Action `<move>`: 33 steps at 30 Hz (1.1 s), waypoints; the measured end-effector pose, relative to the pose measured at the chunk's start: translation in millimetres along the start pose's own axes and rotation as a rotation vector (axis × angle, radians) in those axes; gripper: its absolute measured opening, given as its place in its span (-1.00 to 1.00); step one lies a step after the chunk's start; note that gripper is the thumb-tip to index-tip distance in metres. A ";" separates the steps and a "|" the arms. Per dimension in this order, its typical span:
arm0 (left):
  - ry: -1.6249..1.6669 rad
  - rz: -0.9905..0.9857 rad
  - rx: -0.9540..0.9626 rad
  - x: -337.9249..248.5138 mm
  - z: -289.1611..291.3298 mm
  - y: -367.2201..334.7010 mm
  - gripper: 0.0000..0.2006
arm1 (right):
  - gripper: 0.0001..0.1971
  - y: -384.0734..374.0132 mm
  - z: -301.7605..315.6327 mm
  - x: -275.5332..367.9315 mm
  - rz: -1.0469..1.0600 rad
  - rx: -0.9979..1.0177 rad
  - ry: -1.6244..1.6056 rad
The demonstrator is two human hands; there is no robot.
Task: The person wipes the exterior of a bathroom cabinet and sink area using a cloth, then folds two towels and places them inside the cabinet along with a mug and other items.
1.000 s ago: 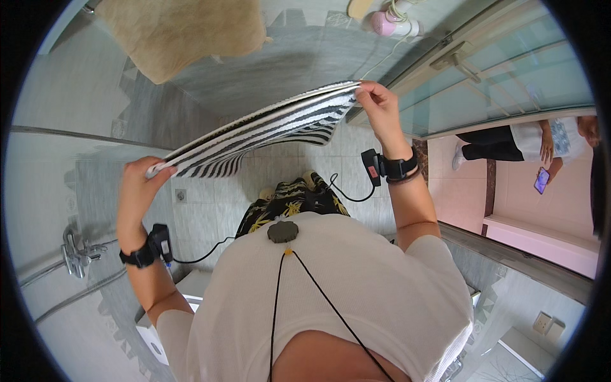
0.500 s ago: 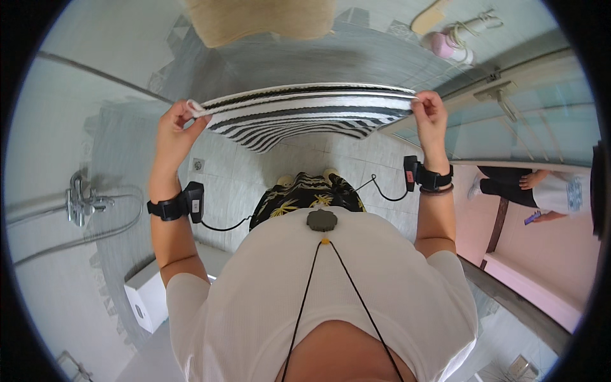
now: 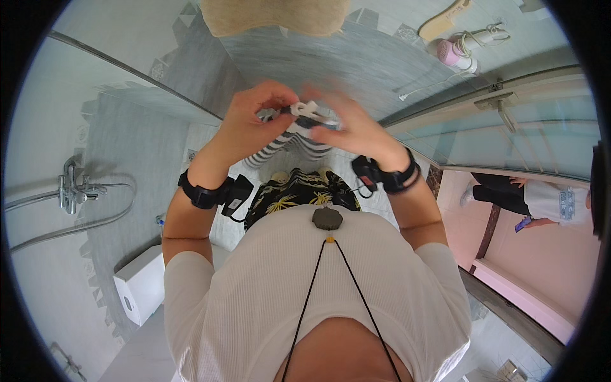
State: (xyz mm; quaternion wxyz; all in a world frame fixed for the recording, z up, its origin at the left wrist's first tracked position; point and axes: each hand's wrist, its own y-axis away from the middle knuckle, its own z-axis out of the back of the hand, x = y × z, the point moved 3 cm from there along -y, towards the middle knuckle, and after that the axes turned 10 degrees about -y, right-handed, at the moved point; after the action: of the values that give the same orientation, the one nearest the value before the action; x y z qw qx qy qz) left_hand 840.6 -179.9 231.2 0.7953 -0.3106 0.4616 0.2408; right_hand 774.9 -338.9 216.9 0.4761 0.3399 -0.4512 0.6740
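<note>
A black-and-white striped cloth [image 3: 298,140] hangs in front of the person, its top gathered between the two hands and its lower part falling over the view of the floor [image 3: 347,155]. The left hand [image 3: 248,124] pinches the gathered white edge between thumb and fingers; the right hand [image 3: 355,129], blurred, has thumb and fingers spread around the other side, and whether they touch the cloth I cannot tell. Both hands cover much of the cloth's upper part. Black straps with small devices sit on the wrists, the left device [image 3: 237,197] close to the patterned trousers [image 3: 289,202]. A dark pendant [image 3: 327,218] on a black cord rests on the white shirt [image 3: 324,280]. Well beyond the hands are a tan fabric piece [image 3: 273,16], a beige long-handled thing [image 3: 444,20], and a pink-and-white hair dryer [image 3: 450,53] with its cord and loose plug [image 3: 403,97]. To the left, a chrome mixer tap [image 3: 77,186] with a hose is on the wall, and a white box [image 3: 141,286] stands lower down. Grey tiling lines the room; at right is a glass-paned door [image 3: 550,141] with a metal handle [image 3: 505,111], and past the doorway, over pink flooring, another person holds a phone [image 3: 523,223].
</note>
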 end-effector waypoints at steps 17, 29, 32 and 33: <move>-0.236 0.484 0.349 146.0 24.1 80.7 -0.80 | -0.87 1.3 65.8 -57.3 -0.200 -0.422 -0.057; 0.216 0.527 -0.257 107.0 41.3 24.6 -0.88 | -0.79 30.6 80.8 -116.9 -0.208 -1.055 -0.674; 0.274 0.598 -0.284 114.1 37.5 18.3 -0.86 | -0.79 36.4 82.4 -148.2 -0.296 -0.998 -0.684; 0.307 0.672 -0.341 120.5 33.0 16.4 -0.86 | -0.79 31.2 76.3 -147.8 -0.370 -1.002 -0.689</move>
State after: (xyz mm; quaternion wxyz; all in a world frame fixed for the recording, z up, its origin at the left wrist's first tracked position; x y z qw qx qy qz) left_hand 904.2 -133.4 132.8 0.5313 -0.3021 0.6044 0.5110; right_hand 794.1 -463.8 104.4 0.5136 0.3457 -0.7729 0.1395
